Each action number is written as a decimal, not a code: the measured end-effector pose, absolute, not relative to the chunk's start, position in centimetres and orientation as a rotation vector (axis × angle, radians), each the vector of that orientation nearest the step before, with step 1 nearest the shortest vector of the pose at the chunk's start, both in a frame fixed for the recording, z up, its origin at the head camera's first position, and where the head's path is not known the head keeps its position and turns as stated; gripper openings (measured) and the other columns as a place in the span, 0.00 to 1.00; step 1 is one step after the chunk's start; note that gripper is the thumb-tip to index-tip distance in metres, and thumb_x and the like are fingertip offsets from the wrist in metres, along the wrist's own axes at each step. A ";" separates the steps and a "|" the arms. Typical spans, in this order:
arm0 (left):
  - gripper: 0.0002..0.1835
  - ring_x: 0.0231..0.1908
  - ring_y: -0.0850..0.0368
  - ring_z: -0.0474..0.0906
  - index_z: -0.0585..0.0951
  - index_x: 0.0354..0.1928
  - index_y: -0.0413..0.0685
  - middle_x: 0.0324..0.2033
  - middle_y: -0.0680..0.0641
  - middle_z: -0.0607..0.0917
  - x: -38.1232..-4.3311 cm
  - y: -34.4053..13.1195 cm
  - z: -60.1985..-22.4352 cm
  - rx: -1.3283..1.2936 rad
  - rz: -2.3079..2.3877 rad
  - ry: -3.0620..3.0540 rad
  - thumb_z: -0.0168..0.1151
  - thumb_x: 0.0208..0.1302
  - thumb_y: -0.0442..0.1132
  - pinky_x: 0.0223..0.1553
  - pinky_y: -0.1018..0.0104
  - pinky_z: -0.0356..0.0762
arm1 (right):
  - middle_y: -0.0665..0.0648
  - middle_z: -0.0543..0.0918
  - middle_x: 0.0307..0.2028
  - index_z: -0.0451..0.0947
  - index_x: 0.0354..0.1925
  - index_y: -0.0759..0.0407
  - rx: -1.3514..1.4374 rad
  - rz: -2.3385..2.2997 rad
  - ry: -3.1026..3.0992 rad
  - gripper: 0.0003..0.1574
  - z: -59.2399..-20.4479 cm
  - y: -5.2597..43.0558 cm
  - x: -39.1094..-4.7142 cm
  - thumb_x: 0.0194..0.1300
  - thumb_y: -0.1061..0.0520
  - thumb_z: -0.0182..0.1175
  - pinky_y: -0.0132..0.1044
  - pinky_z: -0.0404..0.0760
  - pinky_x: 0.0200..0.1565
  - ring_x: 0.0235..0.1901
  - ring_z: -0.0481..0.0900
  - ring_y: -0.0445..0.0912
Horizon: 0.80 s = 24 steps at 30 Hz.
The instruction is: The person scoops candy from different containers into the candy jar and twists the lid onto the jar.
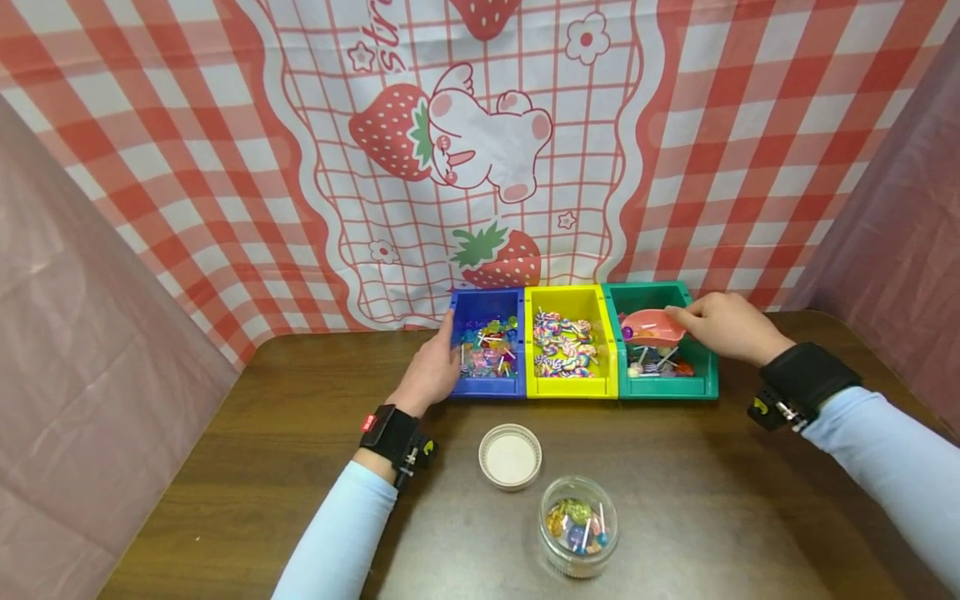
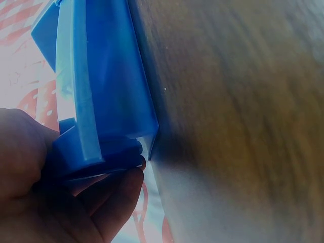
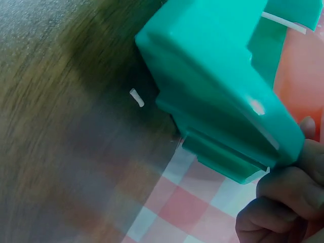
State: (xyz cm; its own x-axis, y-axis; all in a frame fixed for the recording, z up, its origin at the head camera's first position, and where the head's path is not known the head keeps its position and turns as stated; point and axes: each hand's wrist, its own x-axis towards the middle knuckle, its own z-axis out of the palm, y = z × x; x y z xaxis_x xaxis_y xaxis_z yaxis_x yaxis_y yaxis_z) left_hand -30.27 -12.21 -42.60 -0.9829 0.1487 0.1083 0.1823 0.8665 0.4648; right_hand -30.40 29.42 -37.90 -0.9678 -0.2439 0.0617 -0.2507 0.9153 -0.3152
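Right hand [image 1: 735,327] has the pink scoop [image 1: 654,327] pinched at its right end, fingers curled in by the right wall of the green bin [image 1: 669,388]. Scoop's bowl points left from the grip; long axis runs roughly left-right, over the candies in that bin. A purple ball [image 1: 627,332] sits at its left end. Can't tell if the scoop's underside touches the candies below.

Key relation: glass jar [image 1: 576,563] stands near and left of the scoop, well apart, with the green bin's near wall between them. Jar is uncapped, part-filled with mixed candies. Right hand is the one on the scoop; left is well off at the other end of the row.

Left hand [image 1: 429,371] grips the blue bin [image 1: 487,387] at its far-left corner, thumb and fingers around the wall. Yellow bin [image 1: 572,388] sits between blue and green. Round white lid [image 1: 510,459] lies just far-left of the jar.
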 end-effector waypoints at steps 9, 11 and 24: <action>0.35 0.47 0.49 0.76 0.44 0.73 0.52 0.57 0.40 0.74 -30.3 -12.3 -42.7 -0.274 -0.731 -2.967 0.44 0.68 0.40 0.48 0.56 0.71 | 0.52 0.63 0.13 0.71 0.17 0.59 0.304 0.657 -3.067 0.41 -38.2 30.1 -30.2 0.67 0.30 0.37 0.37 0.60 0.20 0.17 0.63 0.48; 0.35 0.46 0.49 0.76 0.44 0.73 0.52 0.57 0.40 0.74 -30.3 -12.2 -42.7 -0.272 -0.728 -2.968 0.44 0.68 0.40 0.48 0.56 0.72 | 0.52 0.63 0.14 0.71 0.17 0.60 0.280 0.700 -3.067 0.42 -38.2 30.2 -30.0 0.67 0.30 0.36 0.37 0.60 0.21 0.18 0.63 0.48; 0.35 0.48 0.49 0.75 0.44 0.73 0.52 0.58 0.40 0.73 -30.4 -12.3 -42.7 -0.265 -0.757 -2.959 0.44 0.68 0.40 0.49 0.56 0.71 | 0.56 0.65 0.20 0.74 0.25 0.64 0.131 0.981 -2.970 0.46 -39.0 30.7 -29.1 0.64 0.26 0.35 0.38 0.59 0.22 0.21 0.62 0.49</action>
State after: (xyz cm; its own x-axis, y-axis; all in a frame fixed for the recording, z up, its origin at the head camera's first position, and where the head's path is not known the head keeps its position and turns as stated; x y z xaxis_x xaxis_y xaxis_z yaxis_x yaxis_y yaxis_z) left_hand -30.36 -12.27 -42.73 -0.9822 0.1482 0.1155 0.1855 0.8632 0.4695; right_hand -29.15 30.72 -38.96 -0.9964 -0.0756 0.0370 -0.0828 0.8000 -0.5943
